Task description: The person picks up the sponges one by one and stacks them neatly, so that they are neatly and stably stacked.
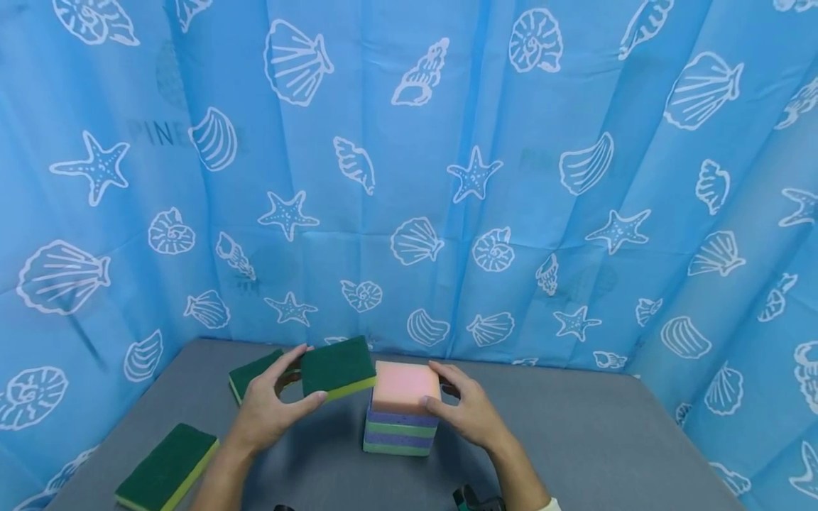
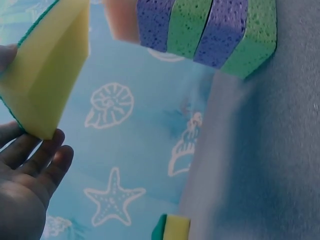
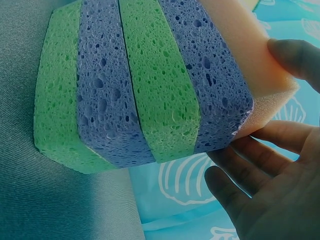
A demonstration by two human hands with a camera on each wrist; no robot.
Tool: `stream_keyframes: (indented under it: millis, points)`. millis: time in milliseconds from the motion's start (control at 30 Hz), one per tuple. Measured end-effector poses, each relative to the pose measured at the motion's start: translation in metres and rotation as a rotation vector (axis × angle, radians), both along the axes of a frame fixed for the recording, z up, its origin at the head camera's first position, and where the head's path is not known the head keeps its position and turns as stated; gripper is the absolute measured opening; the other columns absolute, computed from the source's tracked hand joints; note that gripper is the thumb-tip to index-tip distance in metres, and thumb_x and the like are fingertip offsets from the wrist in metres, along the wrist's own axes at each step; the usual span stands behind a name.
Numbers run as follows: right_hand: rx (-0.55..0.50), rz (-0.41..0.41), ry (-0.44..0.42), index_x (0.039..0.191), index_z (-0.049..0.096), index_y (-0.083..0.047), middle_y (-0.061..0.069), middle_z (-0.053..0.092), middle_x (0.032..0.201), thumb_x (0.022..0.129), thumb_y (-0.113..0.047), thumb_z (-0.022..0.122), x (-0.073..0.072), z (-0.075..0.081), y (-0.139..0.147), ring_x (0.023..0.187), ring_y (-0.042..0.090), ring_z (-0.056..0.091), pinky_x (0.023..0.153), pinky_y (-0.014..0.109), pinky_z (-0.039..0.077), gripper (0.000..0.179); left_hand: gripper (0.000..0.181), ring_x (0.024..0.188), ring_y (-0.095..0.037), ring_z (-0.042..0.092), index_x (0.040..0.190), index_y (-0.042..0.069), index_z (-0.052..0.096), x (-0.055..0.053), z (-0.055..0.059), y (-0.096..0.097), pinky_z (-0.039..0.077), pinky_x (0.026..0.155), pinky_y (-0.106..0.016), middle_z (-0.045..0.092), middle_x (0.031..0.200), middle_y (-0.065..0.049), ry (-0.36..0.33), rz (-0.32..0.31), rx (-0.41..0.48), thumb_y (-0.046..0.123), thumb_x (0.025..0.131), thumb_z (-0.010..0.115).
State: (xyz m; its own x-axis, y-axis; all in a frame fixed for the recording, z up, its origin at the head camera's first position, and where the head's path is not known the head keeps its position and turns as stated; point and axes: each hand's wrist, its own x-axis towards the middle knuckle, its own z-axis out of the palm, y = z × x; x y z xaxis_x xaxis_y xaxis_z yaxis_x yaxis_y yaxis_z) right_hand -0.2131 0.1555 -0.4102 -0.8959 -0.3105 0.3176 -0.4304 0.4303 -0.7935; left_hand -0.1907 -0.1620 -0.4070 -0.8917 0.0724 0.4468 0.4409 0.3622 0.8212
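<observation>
A green-topped scouring sponge (image 1: 337, 367) with a yellow underside is held above the grey table (image 1: 575, 440), just left of a stack of sponges (image 1: 401, 417), pinched between the thumb and fingers of the left hand (image 1: 268, 408). The stack stands near the table's middle: a pink sponge (image 1: 406, 386) on top of alternating purple and green layers. The right hand (image 1: 469, 411) rests against the stack's right side, its thumb on the pink sponge's front edge and its fingers curled round the far side. The head view alone shows the whole layout, including a second green sponge (image 1: 255, 372) lying behind the left hand and a third (image 1: 167, 467) flat near the table's front left corner. The left wrist view shows what the head view hides: the held sponge's thick yellow foam (image 2: 47, 70), with fingertips (image 2: 50, 155) under its lower corner. The right wrist view gives the stack's porous side close up, four layers in green and purple (image 3: 140, 95) under the pink foam (image 3: 245, 45). A blue curtain (image 1: 447, 142) printed with white shells and starfish hangs behind the table.
</observation>
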Motion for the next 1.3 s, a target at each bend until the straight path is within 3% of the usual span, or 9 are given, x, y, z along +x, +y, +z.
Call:
stream_keyframes:
  millis: [233,400,633,767,1167,1300]
  points:
    - [0.004,0.000,-0.003,0.136,0.048,0.009,0.021,0.053,0.130,0.090,-0.015,0.069,0.013,0.018,-0.007,0.115,0.036,0.053,0.094,0.053,0.042,0.056,0.073,0.117,-0.034,0.052,0.144,0.006,0.044,-0.003,0.001,0.010,0.046,0.093,-0.044,0.051,0.135,-0.017,0.039,-0.024,0.014,0.017,0.081,0.080]
    - [0.009,0.005,0.007,0.139,0.049,0.003,0.016,0.052,0.133,0.090,-0.023,0.070,0.000,-0.001,0.000,0.116,0.030,0.053,0.095,0.049,0.043,0.059,0.072,0.118,-0.032,0.051,0.144,0.007,0.044,-0.005,0.002,0.015,0.045,0.094,-0.045,0.051,0.134,-0.016,0.028,-0.056,0.042,0.016,0.081,0.079]
    - [0.016,0.007,0.010,0.137,0.048,0.008,0.020,0.053,0.130,0.090,-0.015,0.069,0.007,0.009,-0.004,0.114,0.034,0.054,0.094,0.053,0.043,0.056,0.071,0.118,-0.033,0.051,0.143,0.006,0.045,-0.010,0.003,0.026,0.044,0.094,-0.048,0.051,0.135,-0.015,0.062,-0.108,0.069,0.013,0.081,0.079]
    - [0.012,0.011,0.017,0.139,0.049,0.003,0.016,0.053,0.132,0.090,-0.020,0.070,-0.003,-0.004,0.000,0.116,0.030,0.053,0.094,0.051,0.043,0.058,0.072,0.119,-0.032,0.050,0.144,0.005,0.044,-0.013,0.003,0.032,0.043,0.094,-0.050,0.050,0.137,-0.015,0.074,-0.125,0.079,0.013,0.081,0.079]
    - [-0.004,0.024,0.017,0.141,0.048,-0.003,0.006,0.054,0.131,0.090,-0.031,0.070,-0.006,-0.006,0.001,0.116,0.021,0.053,0.095,0.052,0.042,0.062,0.071,0.119,-0.034,0.050,0.144,0.001,0.043,-0.019,0.004,0.051,0.044,0.094,-0.043,0.049,0.137,-0.017,0.126,-0.197,0.118,0.009,0.082,0.076]
    - [-0.006,0.019,0.015,0.141,0.049,-0.004,0.004,0.055,0.130,0.090,-0.031,0.070,-0.005,-0.007,0.001,0.115,0.020,0.054,0.095,0.052,0.042,0.062,0.071,0.119,-0.033,0.050,0.144,0.002,0.042,-0.020,0.006,0.056,0.044,0.094,-0.046,0.049,0.138,-0.016,0.127,-0.215,0.122,0.009,0.083,0.076]
